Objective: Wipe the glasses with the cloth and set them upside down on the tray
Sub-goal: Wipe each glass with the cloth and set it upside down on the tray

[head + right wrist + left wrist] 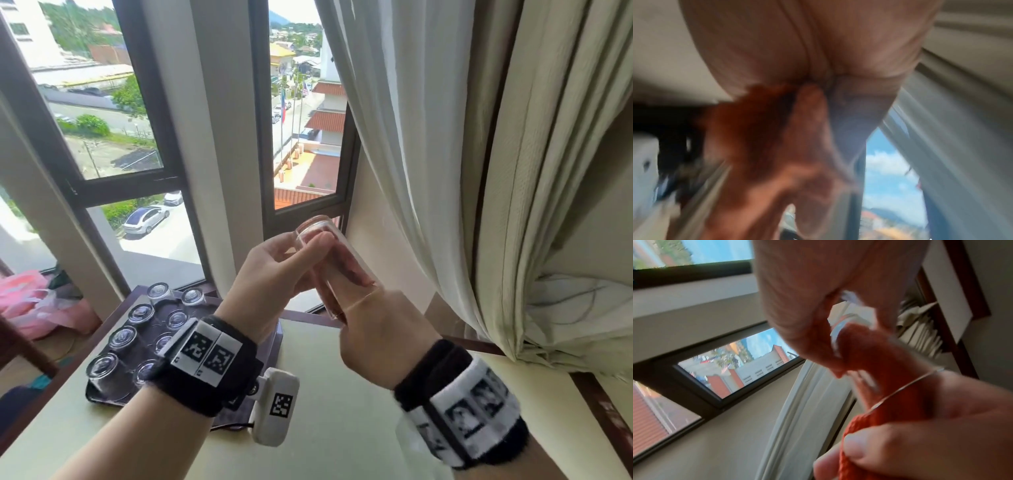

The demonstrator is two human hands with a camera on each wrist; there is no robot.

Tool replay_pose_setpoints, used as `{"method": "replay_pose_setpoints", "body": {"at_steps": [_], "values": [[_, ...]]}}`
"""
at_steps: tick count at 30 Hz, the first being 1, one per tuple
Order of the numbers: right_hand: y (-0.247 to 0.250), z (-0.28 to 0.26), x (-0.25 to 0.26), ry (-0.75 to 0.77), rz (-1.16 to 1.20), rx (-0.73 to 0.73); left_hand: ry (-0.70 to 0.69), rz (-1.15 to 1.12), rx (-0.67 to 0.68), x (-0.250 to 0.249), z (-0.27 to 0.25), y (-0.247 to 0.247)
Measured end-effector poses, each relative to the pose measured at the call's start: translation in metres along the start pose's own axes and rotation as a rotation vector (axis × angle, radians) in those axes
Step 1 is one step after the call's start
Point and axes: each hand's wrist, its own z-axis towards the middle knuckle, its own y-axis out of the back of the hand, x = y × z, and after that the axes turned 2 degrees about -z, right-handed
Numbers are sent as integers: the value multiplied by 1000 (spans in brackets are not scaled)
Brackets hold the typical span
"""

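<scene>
A clear glass (330, 260) is held in the air above the table, tilted with its base up and to the left. My left hand (274, 270) grips it near the base, thumb and fingers curled round it. An orange-red cloth (885, 369) is stuffed inside the glass. My right hand (380, 334) is at the glass's mouth and pinches the cloth (855, 451) that trails out of it. A dark tray (113, 390) at the lower left holds several glasses (138, 313) set upside down. The right wrist view is blurred and shows only orange cloth (744, 126) by my fingers.
The pale tabletop (335, 411) with a dark wooden edge runs below my hands. Windows stand behind, and cream curtains (462, 171) hang close on the right. A pink plastic bag (30, 301) lies at the far left beyond the tray.
</scene>
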Motion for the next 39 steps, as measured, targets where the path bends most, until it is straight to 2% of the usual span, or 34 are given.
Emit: {"method": "replay_pose_setpoints", "body": {"at_steps": [1, 2, 3, 4, 5, 6, 7, 8, 9, 11, 12, 13, 15, 17, 18, 20, 21, 22, 24, 26, 28, 31, 36, 39], "values": [[-6, 1, 1, 0, -241, -3, 2, 64, -40, 1, -1, -3], [-12, 0, 4, -5, -308, -2, -7, 96, -67, 1, -2, -5], [-19, -3, 4, -17, -255, -72, -26, 112, -76, 0, -2, -7], [-24, -5, 4, -23, -55, -180, -50, 118, -59, 0, -2, -7], [-27, -6, 3, -13, 322, -273, -64, 91, -21, -1, -2, -7], [-25, -10, 2, 12, 801, -261, -65, 14, 38, 0, -3, -7], [-20, -15, 0, 46, 1225, -157, -49, -99, 108, 0, -5, -8], [-13, -21, -4, 98, 1516, -61, -28, -206, 173, 2, -7, -9], [-7, -25, -7, 175, 1695, 34, -9, -289, 227, 3, -9, -10], [-1, -31, -9, 431, 1907, 241, 12, -373, 313, 6, -11, -17], [-2, -31, -9, 535, 2000, 291, 19, -397, 353, 7, -11, -22], [-1, -32, -11, 552, 2056, 265, 27, -424, 388, 7, -11, -26], [5, -36, -13, 445, 2144, 265, 43, -473, 423, 6, -11, -31], [3, -37, -6, 359, 2101, 323, 51, -449, 407, 5, -12, -30], [2, -38, -6, 278, 1971, 267, 55, -420, 376, 5, -13, -27], [2, -35, -11, 130, 1502, 108, 56, -364, 286, 7, -17, -17], [3, -31, -11, 114, 1203, 44, 61, -328, 228, 9, -19, -12], [3, -27, -10, 114, 872, 10, 74, -282, 163, 11, -22, -7], [1, -18, -4, 120, 285, 32, 89, -170, 42, 12, -25, 2], [-6, -10, 4, 68, 61, 15, 98, -65, -43, 11, -26, 11], [-22, 2, 11, 77, 34, -74, 120, -6, -122, 10, -27, 24], [-57, 19, 19, 179, 186, -328, 130, 21, -223, 9, -29, 49], [-84, 43, 34, 236, 417, -467, 147, 35, -371, 1, -33, 93], [-93, 56, 43, 236, 495, -471, 109, 129, -481, -5, -37, 126]]}}
